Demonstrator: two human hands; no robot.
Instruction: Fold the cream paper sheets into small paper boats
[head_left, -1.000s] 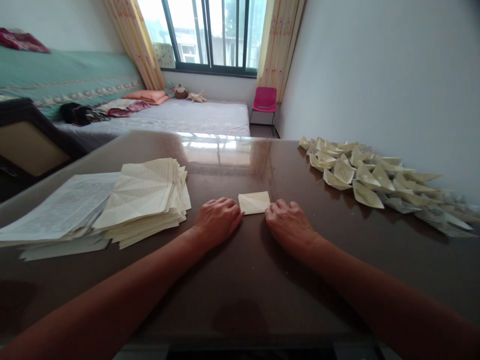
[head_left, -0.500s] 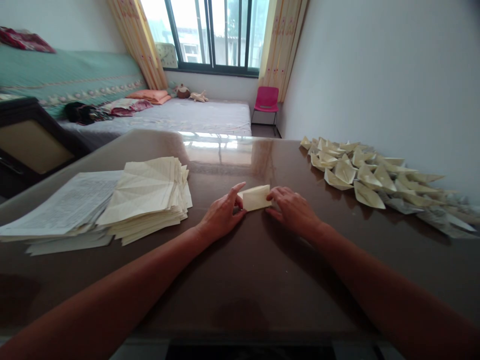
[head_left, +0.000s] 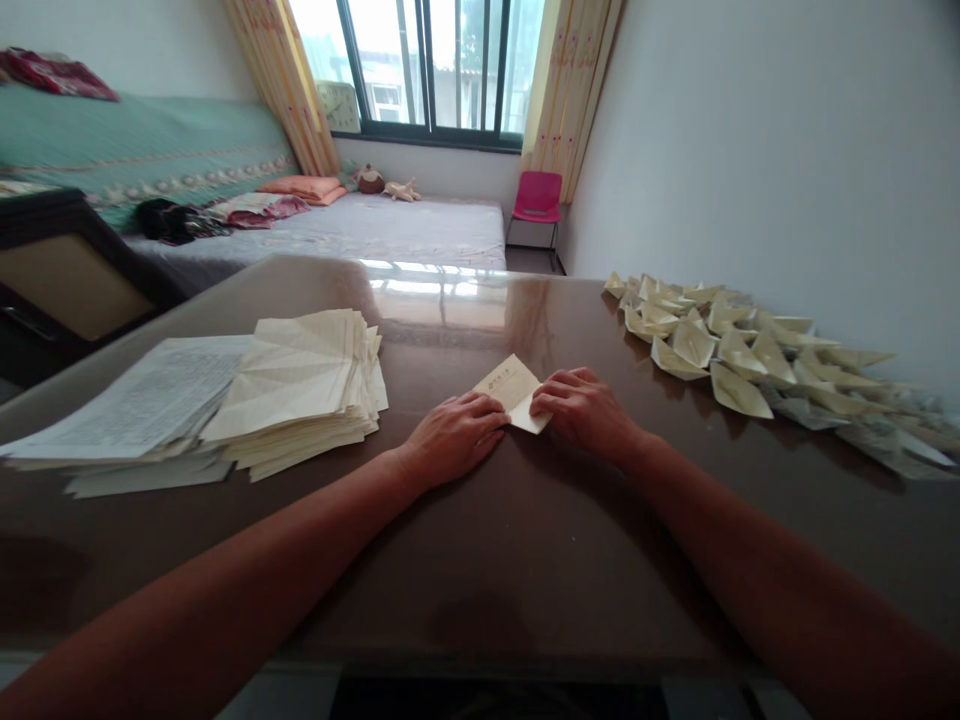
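A small folded cream paper with faint printing on its upper face lies at an angle on the brown table, between my two hands. My left hand has its fingers closed on the paper's left lower edge. On the right side my right hand grips the paper with curled fingers, hiding that corner. My thumbs are mostly hidden.
To the left lie a stack of cream sheets and printed white sheets. Many folded paper boats are grouped along the wall at right. Beyond the glossy table are a bed and a pink chair.
The folded paper has turned from a flat rectangle to a tilted, diamond-like position, showing printing. My left fingers have come down from raised to closed on it. The view has shifted slightly.
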